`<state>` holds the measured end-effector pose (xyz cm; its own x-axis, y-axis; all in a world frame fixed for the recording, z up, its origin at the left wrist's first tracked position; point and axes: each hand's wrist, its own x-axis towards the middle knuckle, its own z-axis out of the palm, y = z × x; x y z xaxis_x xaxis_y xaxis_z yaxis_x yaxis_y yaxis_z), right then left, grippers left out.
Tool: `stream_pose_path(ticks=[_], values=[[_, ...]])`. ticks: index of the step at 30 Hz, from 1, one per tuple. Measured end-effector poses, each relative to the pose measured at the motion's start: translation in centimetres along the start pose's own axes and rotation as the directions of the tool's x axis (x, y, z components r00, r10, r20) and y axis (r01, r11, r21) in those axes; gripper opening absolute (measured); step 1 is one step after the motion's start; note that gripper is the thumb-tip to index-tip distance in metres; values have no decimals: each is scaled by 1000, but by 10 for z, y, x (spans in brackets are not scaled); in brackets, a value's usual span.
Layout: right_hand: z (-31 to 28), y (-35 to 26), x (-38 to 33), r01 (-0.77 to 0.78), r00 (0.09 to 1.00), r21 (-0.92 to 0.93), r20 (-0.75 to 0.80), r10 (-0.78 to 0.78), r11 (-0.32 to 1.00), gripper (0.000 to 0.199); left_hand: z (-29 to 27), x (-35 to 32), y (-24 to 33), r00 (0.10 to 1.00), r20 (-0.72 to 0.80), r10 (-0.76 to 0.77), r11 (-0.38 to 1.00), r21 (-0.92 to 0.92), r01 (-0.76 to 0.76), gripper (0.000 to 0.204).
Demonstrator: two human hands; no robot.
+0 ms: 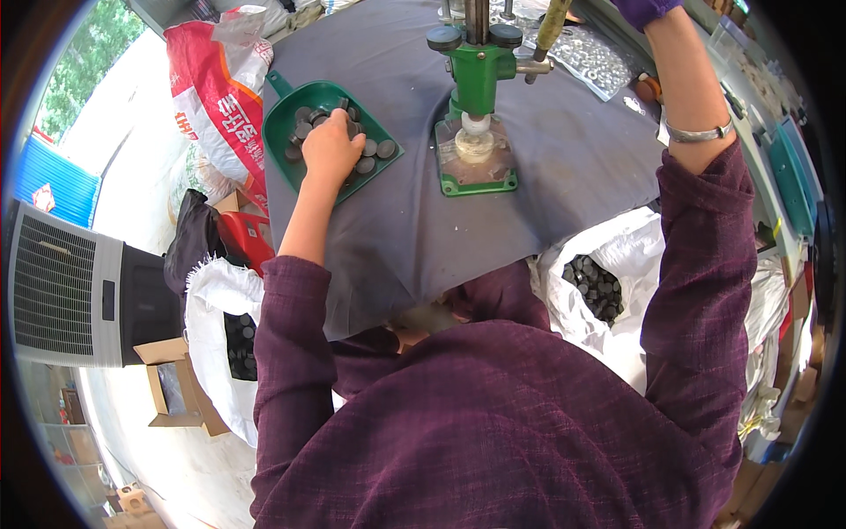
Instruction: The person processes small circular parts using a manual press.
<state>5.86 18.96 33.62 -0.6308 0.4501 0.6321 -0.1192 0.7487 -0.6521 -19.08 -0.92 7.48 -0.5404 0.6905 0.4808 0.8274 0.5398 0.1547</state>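
Note:
My left hand (333,148) reaches into a green scoop (271,132) that holds several dark round caps (369,148). Its fingers are bent, and one cap stands at the fingertips, seemingly pinched. My right hand (646,9), in a purple glove, is raised at the upper edge; the picture cuts it off, so its fingers do not show. A green hand press (483,75) stands right of the scoop, its lever handle (552,25) slanting up to the left of my right hand. Under the press's white tip, a pale round seat (476,145) sits on the base plate.
Grey cloth (379,238) covers the table. A red and white sack (220,106) lies beside the scoop. White sacks with dark caps (592,286) stand below the table on both sides. Clear bags of small parts (590,66) lie behind the press. An air cooler (66,286) is far left.

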Motion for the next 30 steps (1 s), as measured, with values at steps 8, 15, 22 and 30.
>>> stream_pose_path(ticks=[8, 15, 22, 30], values=[[-3, 4, 3, -2, 999, 76, 48, -2, 997, 23, 12, 22, 10, 987, 163, -16, 975, 221, -21, 24], [6, -13, -4, -85, 996, -16, -41, 84, 996, 20, 10, 42, 11, 964, 260, -58, 949, 315, -28, 23], [-9, 4, 4, 182, 979, -289, 142, -146, 940, 19, 15, 59, 23, 883, 420, -208, 938, 343, 57, 33], [0, -1, -1, -50, 999, 128, -3, 51, 991, 22, 19, 45, 23, 911, 352, -217, 934, 346, 88, 24]])
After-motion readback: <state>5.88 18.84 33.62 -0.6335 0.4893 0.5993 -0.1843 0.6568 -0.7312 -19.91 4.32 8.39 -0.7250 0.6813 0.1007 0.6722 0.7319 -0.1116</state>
